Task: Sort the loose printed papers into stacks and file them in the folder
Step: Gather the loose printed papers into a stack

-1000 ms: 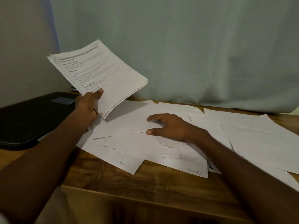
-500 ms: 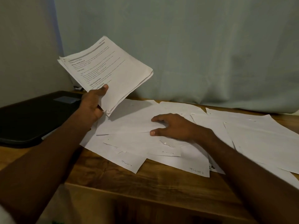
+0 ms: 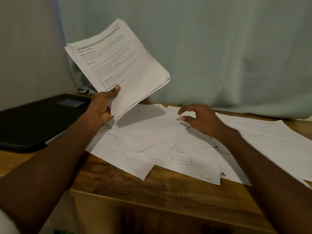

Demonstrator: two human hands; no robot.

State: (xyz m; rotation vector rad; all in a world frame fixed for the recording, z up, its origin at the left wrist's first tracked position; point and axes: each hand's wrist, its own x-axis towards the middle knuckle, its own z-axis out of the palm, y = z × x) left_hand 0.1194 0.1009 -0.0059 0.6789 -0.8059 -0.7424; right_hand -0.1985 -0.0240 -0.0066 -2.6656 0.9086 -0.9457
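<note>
Leftmost, a black folder (image 3: 38, 120) lies shut on the tabletop (image 3: 118, 184), and beside it the left hand (image 3: 101, 108) holds a printed stack (image 3: 118, 68) aloft, thumb on top and fingers curled beneath its lower corner. Rightward, the right hand (image 3: 200, 120) hovers over loose sheets (image 3: 152, 132) scattered face down, its fingers (image 3: 185, 110) loosely curled, holding nothing.

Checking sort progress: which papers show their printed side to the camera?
Only the stack held up in the left hand; its top page shows text. The loose sheets on the table lie mostly blank side up.
</note>
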